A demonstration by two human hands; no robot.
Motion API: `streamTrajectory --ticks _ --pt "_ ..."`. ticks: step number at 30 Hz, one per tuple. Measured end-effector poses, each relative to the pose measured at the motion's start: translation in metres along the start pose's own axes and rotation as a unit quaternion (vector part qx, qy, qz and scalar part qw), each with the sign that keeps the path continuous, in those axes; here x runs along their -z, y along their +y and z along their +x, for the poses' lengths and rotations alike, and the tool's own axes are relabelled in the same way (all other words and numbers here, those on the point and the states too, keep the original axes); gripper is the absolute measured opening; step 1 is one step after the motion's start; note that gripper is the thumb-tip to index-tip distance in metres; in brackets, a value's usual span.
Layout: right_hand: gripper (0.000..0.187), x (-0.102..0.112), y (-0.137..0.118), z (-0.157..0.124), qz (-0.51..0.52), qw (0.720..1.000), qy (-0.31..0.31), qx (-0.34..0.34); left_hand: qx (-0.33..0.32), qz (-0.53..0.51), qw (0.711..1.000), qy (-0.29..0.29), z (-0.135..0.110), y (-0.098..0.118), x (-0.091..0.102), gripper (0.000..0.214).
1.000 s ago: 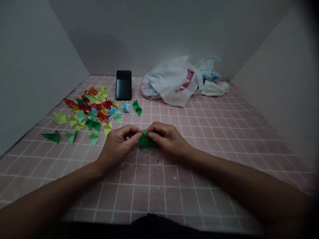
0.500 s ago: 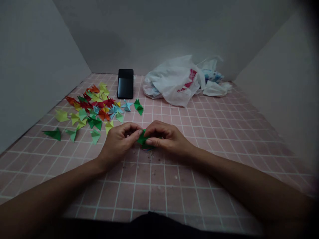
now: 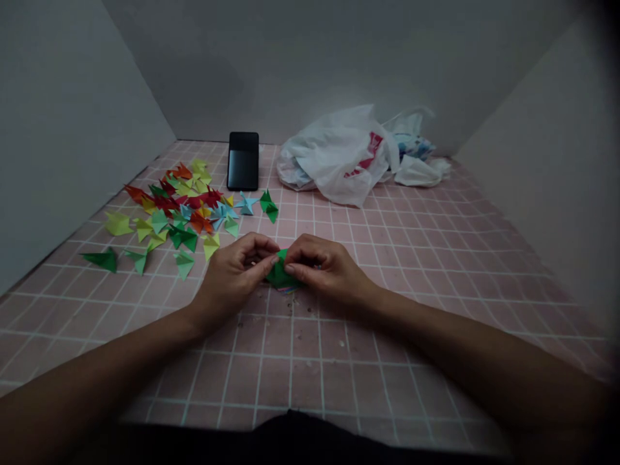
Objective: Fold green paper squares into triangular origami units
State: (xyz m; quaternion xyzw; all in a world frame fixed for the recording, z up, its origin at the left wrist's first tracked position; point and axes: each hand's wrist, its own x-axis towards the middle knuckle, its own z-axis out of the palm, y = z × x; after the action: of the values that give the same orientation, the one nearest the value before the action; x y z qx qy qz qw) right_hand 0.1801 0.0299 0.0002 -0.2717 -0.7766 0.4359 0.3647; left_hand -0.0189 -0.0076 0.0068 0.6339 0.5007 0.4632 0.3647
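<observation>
A small piece of green paper (image 3: 279, 275) sits between both hands, low over the pink tiled floor (image 3: 416, 271). My left hand (image 3: 232, 278) pinches its left edge with thumb and forefinger. My right hand (image 3: 323, 266) grips its right side, fingers curled over it. A sliver of other coloured paper (image 3: 287, 290) shows under the green piece. Much of the green paper is hidden by my fingers.
A scatter of folded paper pieces (image 3: 174, 213) in red, yellow, green and blue lies to the left. A black phone (image 3: 243, 161) leans at the back wall. White plastic bags (image 3: 349, 155) lie at the back right. Grey walls enclose the floor.
Both hands stay pinched on the green paper, with small finger shifts. The view has tilted slightly, so everything sits a little higher in the frame.
</observation>
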Motion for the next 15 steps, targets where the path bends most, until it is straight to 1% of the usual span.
streamTrajectory --ticks 4,7,13,15 --pt "0.011 -0.002 0.0006 0.0002 -0.018 0.999 0.0 0.028 -0.028 0.024 0.999 -0.001 -0.0018 -0.004 -0.0002 0.011" --pt "0.012 -0.0051 -0.0004 -0.0008 -0.046 0.999 0.014 0.023 -0.031 0.018 0.999 -0.003 -0.002 -0.0047 -0.0005 0.012" --pt "0.01 -0.0097 -0.0059 -0.0031 -0.053 0.995 0.027 -0.076 -0.025 0.001 1.0 0.009 -0.0015 0.0 -0.0026 0.012" --pt "0.011 -0.01 -0.0073 -0.0029 -0.049 0.994 0.027 -0.097 -0.022 -0.006 1.0 0.011 -0.0017 0.0015 -0.0032 0.012"
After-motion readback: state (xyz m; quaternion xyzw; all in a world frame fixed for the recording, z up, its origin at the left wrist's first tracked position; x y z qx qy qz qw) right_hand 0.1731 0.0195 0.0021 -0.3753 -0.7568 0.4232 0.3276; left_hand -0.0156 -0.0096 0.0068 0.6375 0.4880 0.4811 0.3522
